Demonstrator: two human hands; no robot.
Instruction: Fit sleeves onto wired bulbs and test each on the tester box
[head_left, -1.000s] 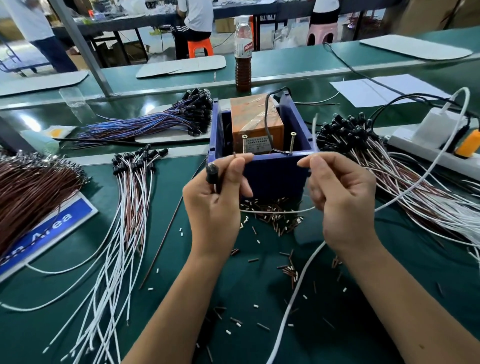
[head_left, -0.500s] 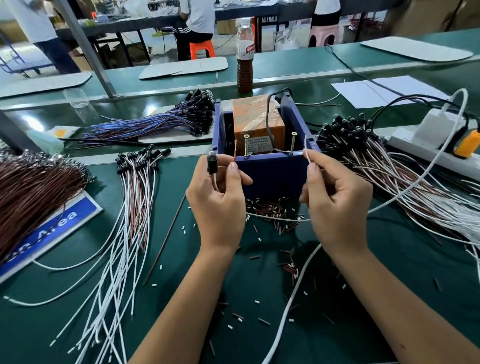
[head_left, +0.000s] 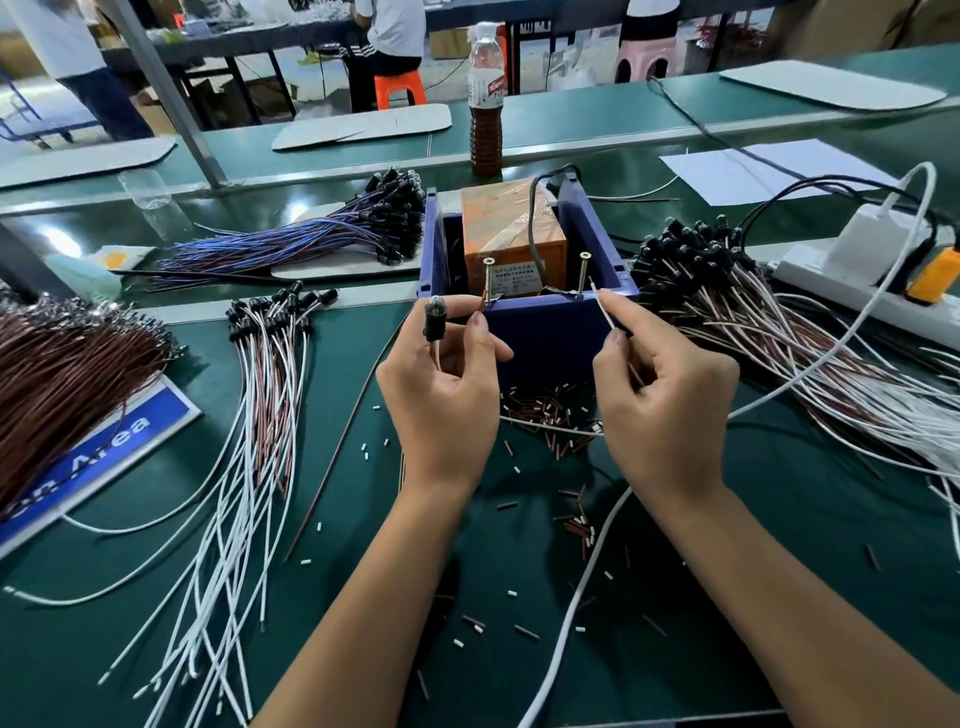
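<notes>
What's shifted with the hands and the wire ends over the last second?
The right hand has brought its white wire end up beside the right screw on the tester box. The left hand keeps gripping the sleeved bulb by the left screw. Wire piles unchanged.

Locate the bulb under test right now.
Head view, left of centre: the sleeved bulb is pinched in the left hand, just left of the blue tester box and its left screw.

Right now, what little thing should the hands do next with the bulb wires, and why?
Probably tip the white wire end in the right hand onto the right screw of the tester box. It sits just beside that screw, and the left hand already holds the sleeved bulb near the left screw.
</notes>
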